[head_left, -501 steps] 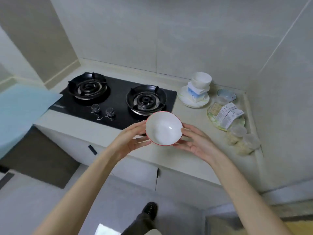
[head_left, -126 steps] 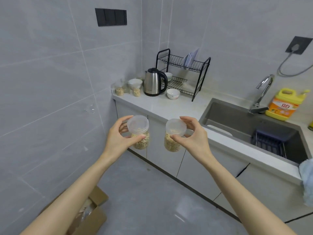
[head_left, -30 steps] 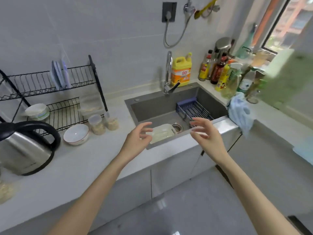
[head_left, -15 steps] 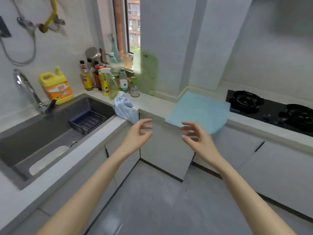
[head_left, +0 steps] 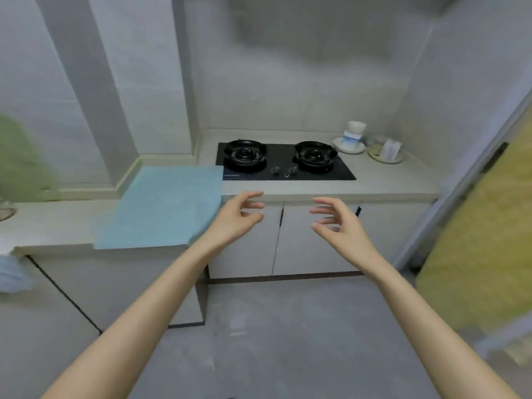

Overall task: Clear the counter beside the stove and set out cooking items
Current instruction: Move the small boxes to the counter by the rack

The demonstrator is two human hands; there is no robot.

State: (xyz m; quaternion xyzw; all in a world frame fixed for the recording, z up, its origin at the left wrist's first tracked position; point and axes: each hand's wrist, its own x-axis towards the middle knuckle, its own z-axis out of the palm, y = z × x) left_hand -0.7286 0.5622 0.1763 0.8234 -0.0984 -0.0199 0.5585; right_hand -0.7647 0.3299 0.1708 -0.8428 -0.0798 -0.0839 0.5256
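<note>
The black two-burner stove (head_left: 283, 161) is set into the beige counter (head_left: 397, 180) ahead of me. To the right of the stove stand a white plate (head_left: 349, 147) with a stacked white cup and a blue-and-white carton, and a greenish plate (head_left: 385, 157) carrying a white packet. My left hand (head_left: 237, 218) and my right hand (head_left: 335, 223) float empty in front of the counter's front edge, fingers loosely curved, palms facing each other. Both are well short of the plates.
A light blue cloth (head_left: 167, 205) covers the counter left of the stove and overhangs its edge. White cabinet doors (head_left: 313, 240) sit below the counter. A yellow-green panel (head_left: 483, 240) stands at the right. A blurred green object (head_left: 20, 162) is at far left.
The view has swung from the sink past the window corner to face the stove. The two jars I carried earlier are gone from my hands, which stay raised and empty.
</note>
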